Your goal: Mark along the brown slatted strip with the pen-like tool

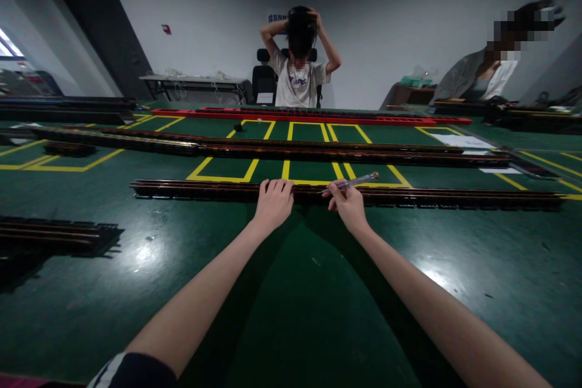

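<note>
Under the left hand (273, 201) lies the dark rail (454, 197).

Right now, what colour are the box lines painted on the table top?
Yellow painted lines on the green table top, seen in the head view.

Left arm (200, 303) wears a dark sleeve (136, 374) (white-striped)

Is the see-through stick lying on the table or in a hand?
In a hand: the right hand pinches the clear stick, lifted just above the long dark rail.
</note>
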A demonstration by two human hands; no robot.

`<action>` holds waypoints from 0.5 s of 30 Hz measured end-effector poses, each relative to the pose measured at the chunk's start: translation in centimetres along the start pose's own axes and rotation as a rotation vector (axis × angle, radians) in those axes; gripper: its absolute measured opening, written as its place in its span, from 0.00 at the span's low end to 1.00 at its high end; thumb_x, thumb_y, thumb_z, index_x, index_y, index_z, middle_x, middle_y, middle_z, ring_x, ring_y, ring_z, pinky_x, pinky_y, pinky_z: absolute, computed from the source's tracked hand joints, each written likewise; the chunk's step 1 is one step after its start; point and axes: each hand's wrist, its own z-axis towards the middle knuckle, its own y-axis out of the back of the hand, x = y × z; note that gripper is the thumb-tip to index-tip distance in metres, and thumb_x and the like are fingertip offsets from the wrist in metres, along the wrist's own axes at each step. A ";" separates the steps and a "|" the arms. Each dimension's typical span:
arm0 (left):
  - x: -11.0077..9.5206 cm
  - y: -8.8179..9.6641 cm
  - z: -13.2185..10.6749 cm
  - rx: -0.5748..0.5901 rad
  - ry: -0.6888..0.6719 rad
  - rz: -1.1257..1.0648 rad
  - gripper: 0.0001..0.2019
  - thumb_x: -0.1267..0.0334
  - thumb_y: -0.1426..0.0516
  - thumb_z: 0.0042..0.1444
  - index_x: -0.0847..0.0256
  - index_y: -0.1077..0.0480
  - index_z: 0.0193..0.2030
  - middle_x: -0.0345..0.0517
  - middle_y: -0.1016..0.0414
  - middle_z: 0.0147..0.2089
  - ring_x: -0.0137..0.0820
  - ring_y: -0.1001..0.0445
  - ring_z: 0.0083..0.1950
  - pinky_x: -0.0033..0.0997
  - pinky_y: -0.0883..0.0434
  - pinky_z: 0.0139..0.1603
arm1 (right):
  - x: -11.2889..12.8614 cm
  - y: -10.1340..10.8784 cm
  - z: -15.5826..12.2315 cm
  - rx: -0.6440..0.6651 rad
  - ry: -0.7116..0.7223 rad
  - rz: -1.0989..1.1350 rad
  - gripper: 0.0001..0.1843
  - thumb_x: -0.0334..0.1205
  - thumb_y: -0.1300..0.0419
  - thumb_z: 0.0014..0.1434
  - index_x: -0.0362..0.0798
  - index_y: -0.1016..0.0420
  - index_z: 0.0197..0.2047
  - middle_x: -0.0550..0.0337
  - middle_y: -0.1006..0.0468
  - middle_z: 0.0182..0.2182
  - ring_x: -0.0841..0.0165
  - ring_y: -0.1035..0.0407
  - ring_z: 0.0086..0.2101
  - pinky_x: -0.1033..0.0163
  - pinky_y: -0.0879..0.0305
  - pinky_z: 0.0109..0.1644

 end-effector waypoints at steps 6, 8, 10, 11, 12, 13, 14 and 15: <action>0.1 -0.1 -0.1 0.002 0.006 0.006 0.20 0.70 0.56 0.62 0.64 0.33 0.57 0.54 0.28 0.57 0.41 0.33 0.60 0.53 0.43 0.65 | 0.0 0.0 0.0 0.016 0.034 -0.035 0.24 0.62 0.44 0.56 0.46 0.29 0.33 0.56 0.20 0.29 0.75 0.34 0.17 0.68 0.37 0.20; 0.1 0.0 -0.1 0.017 0.009 0.003 0.21 0.71 0.57 0.61 0.65 0.33 0.59 0.55 0.29 0.58 0.41 0.34 0.61 0.53 0.43 0.65 | 0.1 0.0 0.0 0.020 0.041 -0.046 0.24 0.61 0.44 0.57 0.47 0.29 0.33 0.55 0.20 0.29 0.74 0.34 0.17 0.68 0.37 0.20; 0.1 0.0 0.0 0.025 0.009 0.003 0.22 0.72 0.56 0.61 0.65 0.34 0.59 0.55 0.29 0.58 0.42 0.34 0.61 0.54 0.43 0.65 | 0.1 0.0 0.0 0.023 0.042 -0.051 0.23 0.61 0.44 0.57 0.47 0.29 0.33 0.55 0.20 0.29 0.74 0.34 0.17 0.68 0.36 0.20; 0.1 0.0 0.0 0.024 0.007 0.004 0.22 0.72 0.56 0.60 0.65 0.34 0.60 0.55 0.29 0.58 0.42 0.34 0.61 0.54 0.43 0.65 | 0.2 0.1 0.0 0.024 0.041 -0.051 0.23 0.61 0.44 0.57 0.47 0.29 0.33 0.55 0.20 0.29 0.74 0.33 0.18 0.68 0.36 0.21; 0.2 0.0 0.0 0.023 0.006 0.007 0.23 0.72 0.56 0.60 0.65 0.34 0.60 0.55 0.29 0.58 0.42 0.34 0.61 0.54 0.43 0.65 | 0.2 0.1 0.0 0.025 0.039 -0.051 0.23 0.61 0.44 0.57 0.47 0.29 0.33 0.55 0.20 0.29 0.74 0.33 0.18 0.68 0.36 0.21; 0.2 0.0 0.0 0.022 0.006 0.009 0.23 0.72 0.56 0.60 0.64 0.34 0.60 0.55 0.29 0.58 0.42 0.34 0.61 0.54 0.43 0.65 | 0.2 0.1 0.0 0.027 0.037 -0.050 0.23 0.61 0.44 0.56 0.46 0.29 0.33 0.55 0.20 0.29 0.74 0.33 0.18 0.68 0.36 0.21; 0.2 0.0 0.0 0.019 0.008 0.012 0.23 0.73 0.56 0.60 0.64 0.34 0.60 0.55 0.29 0.58 0.42 0.34 0.61 0.54 0.43 0.65 | 0.2 0.1 0.0 0.028 0.035 -0.048 0.23 0.61 0.44 0.56 0.46 0.29 0.33 0.55 0.20 0.29 0.74 0.33 0.18 0.68 0.36 0.21; 0.2 0.0 0.0 0.016 0.010 0.015 0.23 0.73 0.56 0.59 0.64 0.34 0.59 0.55 0.28 0.58 0.42 0.34 0.61 0.54 0.43 0.65 | 0.2 0.1 0.0 0.028 0.032 -0.045 0.23 0.61 0.44 0.56 0.46 0.29 0.33 0.55 0.20 0.29 0.74 0.33 0.18 0.68 0.36 0.21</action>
